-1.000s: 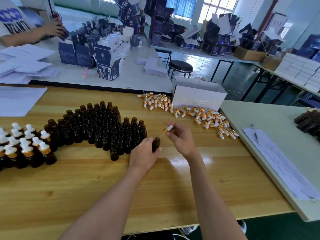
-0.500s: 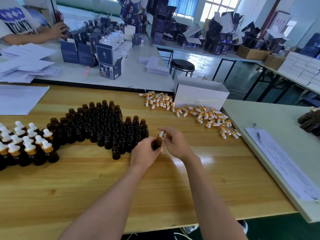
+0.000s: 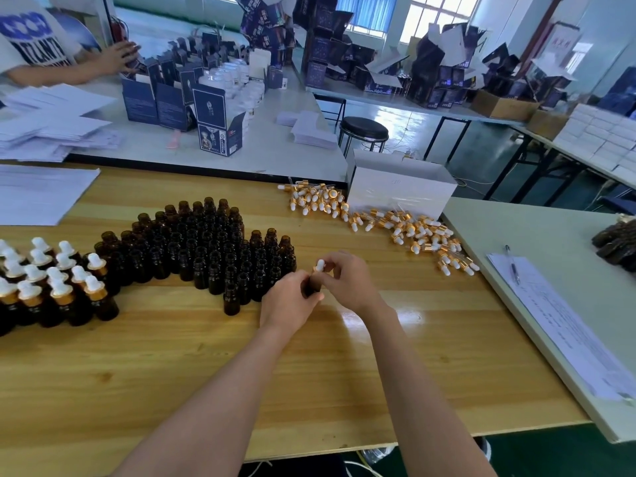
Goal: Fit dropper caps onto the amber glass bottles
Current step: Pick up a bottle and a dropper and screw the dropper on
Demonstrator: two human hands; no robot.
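Just below the middle of the frame, my left hand (image 3: 289, 304) curls round one amber bottle (image 3: 311, 288), and my right hand (image 3: 347, 284) pinches a dropper cap (image 3: 320, 265) at its mouth, the white bulb showing above my fingertips. Whether the cap sits fully down I cannot tell.

Left of my hands stands a tight crowd of open bottles (image 3: 213, 249). Further left, at the frame's edge, stand the capped bottles (image 3: 51, 287) with gold collars. Up and to the right, the loose caps (image 3: 395, 228) lie scattered in a band against a white box (image 3: 399, 191).

All this rests on a glossy wooden table (image 3: 206, 373). A stack of white paper (image 3: 38, 194) lies at its upper left corner. A pale table (image 3: 550, 235) butts against the right side, carrying a printed sheet (image 3: 568, 332), a pen (image 3: 514, 266) and, at the far right edge, a heap of dark bottles (image 3: 616, 242).

Beyond, another table holds dark blue cartons (image 3: 213, 122), and another person's hand (image 3: 117, 58) reaches toward them at the upper left. A black stool (image 3: 363, 129) stands on the shiny floor, with stacked white boxes (image 3: 602, 136) at the right and bright windows (image 3: 430, 12) along the top.
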